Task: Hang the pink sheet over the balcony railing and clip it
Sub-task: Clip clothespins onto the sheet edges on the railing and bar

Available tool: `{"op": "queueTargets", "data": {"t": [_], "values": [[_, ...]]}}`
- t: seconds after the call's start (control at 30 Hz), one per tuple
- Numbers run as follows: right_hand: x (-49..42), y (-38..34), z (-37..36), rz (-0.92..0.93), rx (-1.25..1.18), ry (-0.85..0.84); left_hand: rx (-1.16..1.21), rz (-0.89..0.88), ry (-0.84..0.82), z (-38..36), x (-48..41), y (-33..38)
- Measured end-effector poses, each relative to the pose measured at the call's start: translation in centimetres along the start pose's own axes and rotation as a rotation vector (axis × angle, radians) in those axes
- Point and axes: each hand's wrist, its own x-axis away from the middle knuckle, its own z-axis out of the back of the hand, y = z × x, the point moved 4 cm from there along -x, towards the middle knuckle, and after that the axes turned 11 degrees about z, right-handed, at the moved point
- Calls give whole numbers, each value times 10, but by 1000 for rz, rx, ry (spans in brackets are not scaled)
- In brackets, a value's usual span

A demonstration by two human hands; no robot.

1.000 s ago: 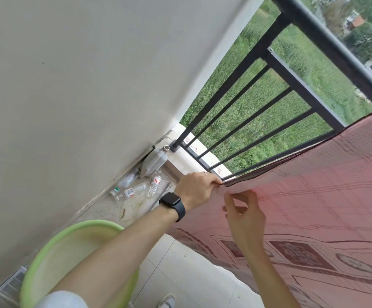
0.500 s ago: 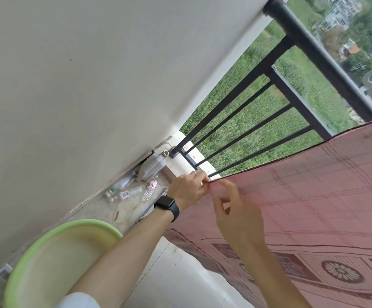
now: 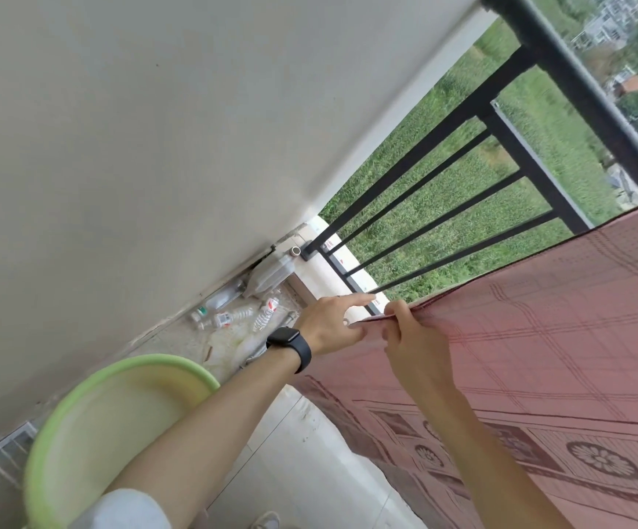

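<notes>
The pink sheet (image 3: 538, 337) already hangs over the balcony railing (image 3: 577, 89): it drapes from the top rail at about two o'clock and falls across the right half of the view, covering the bars there. Its loose side edge runs down to the middle of the view, where both hands meet it.

The right hand (image 3: 413, 337) has its grip closed on that edge, pinching the hem between thumb and fingers. The left hand (image 3: 332, 322), with a dark watch (image 3: 290, 347) on the wrist, lies just beside it at nine o'clock. Its forefinger points out straight, while thumb and lower fingers seem to nip the very corner of the hem; I judge that grip as partly open but holding cloth.

So the draping looks done, and the hands appear to be pulling the edge straight. No clip shows anywhere, in a hand or on the rail, so clipping is still left. A green basin (image 3: 92, 425) sits at seven o'clock, with empty bottles (image 3: 233, 315) along the wall.
</notes>
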Motion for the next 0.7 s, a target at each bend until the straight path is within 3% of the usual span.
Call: {"op": "queueTargets", "data": {"t": [0.27,0.37,0.47,0.6,0.7], "values": [[1,4,-1,-8,-129,45,-146,-68,182,-9,-20,-9],[-7,-5,-13,1,-84,-46,-164,-167,417,-15,-16,-11],[-24,-13,-31,-28,-15,-117,-151,-206,536,-22,-15,-20],[-33,-21,-41,-55,167,-96,-4,-218,542,-25,-15,-33],[-27,-15,-48,-45,146,-16,55,-125,379,-24,-16,-37]]}}
